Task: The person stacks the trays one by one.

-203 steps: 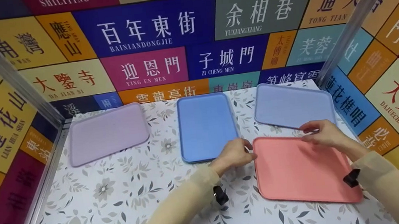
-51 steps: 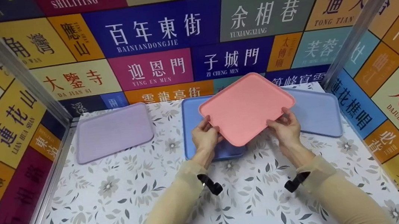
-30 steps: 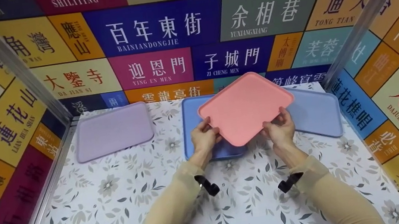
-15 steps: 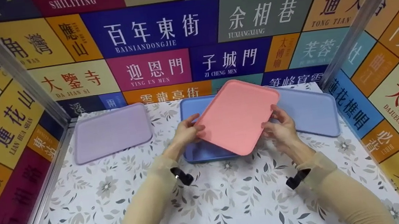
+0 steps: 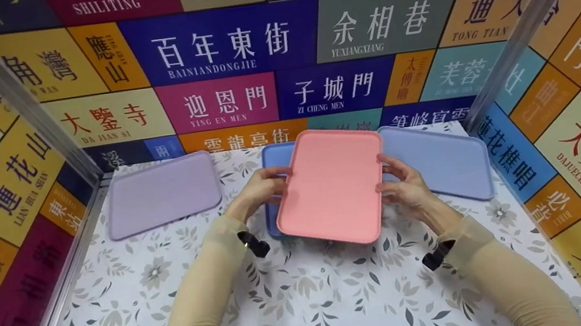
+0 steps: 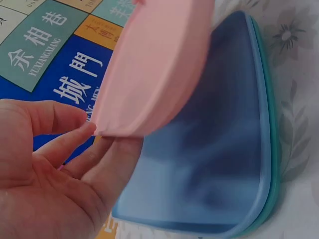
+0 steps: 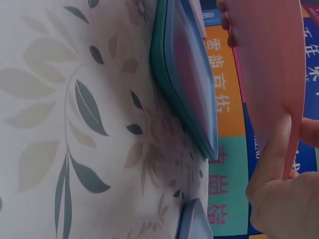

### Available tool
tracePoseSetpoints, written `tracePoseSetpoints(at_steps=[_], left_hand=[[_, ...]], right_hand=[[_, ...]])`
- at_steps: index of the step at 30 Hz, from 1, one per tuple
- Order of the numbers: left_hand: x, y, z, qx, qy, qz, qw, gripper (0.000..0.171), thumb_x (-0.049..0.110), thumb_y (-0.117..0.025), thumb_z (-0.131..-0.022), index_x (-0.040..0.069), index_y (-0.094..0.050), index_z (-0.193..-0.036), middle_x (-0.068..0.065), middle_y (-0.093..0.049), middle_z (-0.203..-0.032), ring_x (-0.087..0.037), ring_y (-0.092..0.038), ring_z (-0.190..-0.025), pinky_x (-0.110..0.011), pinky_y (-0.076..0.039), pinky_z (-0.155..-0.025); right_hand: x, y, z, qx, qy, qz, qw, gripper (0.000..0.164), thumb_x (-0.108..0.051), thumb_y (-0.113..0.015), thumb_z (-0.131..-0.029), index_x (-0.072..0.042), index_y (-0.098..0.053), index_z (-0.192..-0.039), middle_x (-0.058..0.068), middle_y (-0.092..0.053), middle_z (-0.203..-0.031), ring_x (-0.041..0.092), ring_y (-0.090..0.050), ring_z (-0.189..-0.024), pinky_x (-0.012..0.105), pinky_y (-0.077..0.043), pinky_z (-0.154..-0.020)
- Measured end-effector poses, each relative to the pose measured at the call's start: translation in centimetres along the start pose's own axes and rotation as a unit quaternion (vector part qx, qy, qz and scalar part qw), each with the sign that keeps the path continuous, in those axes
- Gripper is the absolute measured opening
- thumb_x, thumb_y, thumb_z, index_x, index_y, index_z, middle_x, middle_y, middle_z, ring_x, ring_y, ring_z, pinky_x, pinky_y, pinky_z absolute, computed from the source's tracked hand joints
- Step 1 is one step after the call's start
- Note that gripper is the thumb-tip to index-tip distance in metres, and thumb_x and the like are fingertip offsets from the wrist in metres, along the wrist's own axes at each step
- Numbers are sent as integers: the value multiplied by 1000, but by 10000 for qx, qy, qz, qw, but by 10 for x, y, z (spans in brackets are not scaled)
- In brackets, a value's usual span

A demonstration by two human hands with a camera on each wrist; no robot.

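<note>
A pink tray (image 5: pixel 334 185) is held up in the head view, its long sides pointing away from me. My left hand (image 5: pixel 262 189) pinches its left edge, and my right hand (image 5: pixel 407 185) pinches the right edge. Beneath it lies a blue tray (image 5: pixel 276 157), mostly covered by the pink one in that view. The left wrist view shows a gap between the pink tray and the blue tray (image 6: pixel 224 124). A green tray (image 6: pixel 274 191) sits directly under the blue one, with just its rim showing.
To the left, a pale purple tray (image 5: pixel 164 196) lies at an angle on the table (image 5: pixel 308 314) with its leaf-patterned cover. A periwinkle tray (image 5: pixel 443 162) lies at the back right. Sign-printed panels (image 5: pixel 221 37) and metal posts enclose the back and sides.
The pink tray was lifted from the right of the table and brought over the blue tray. Over the last second it has turned from diagonal to nearly straight and come closer to me.
</note>
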State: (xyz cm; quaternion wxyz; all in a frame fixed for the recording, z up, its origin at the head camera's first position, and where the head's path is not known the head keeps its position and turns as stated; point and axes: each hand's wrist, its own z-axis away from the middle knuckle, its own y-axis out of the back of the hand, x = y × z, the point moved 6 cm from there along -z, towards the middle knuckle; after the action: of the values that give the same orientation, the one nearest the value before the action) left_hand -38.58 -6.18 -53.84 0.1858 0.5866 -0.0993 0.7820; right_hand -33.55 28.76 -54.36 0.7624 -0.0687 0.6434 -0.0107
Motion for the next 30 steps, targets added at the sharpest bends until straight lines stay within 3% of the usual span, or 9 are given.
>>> tracePoseSetpoints(at_steps=[7,13,23,30], left_hand=[[-2,1,1,-67,-97,-13,9999,65,-10,-72,-93,10,-68,-155,-22,-72,-151,-25,-77,-117,-45,-70,-100],[1,5,3,57,-197,-21,9998,66,-12,-73,-93,9,-67,-155,-23,-70,-153,-35,-76,-128,-47,-69,-101],[5,13,6,336,-409,119,9985,70,-16,-69,-89,1,-63,-157,-32,-67,-152,-28,-76,-112,-48,-70,-98],[1,24,8,710,-415,-197,9964,68,-15,-68,-87,-1,-66,-153,-30,-67,-150,-27,-75,-105,-40,-72,-88]], right_hand=[[1,2,-8,-221,106,-62,9997,91,16,-71,-96,-10,-37,-175,0,-62,-131,10,-74,-88,28,-67,-68],[-2,1,-19,-327,97,88,9994,89,14,-71,-98,-9,-36,-176,0,-63,-132,11,-74,-91,27,-67,-70],[0,-10,-48,61,-361,404,9985,84,14,-68,-97,-11,-44,-173,0,-63,-135,10,-71,-102,28,-66,-78],[2,-24,-65,127,-417,819,9957,77,11,-66,-97,-11,-51,-168,14,-60,-153,9,-72,-93,27,-64,-75]])
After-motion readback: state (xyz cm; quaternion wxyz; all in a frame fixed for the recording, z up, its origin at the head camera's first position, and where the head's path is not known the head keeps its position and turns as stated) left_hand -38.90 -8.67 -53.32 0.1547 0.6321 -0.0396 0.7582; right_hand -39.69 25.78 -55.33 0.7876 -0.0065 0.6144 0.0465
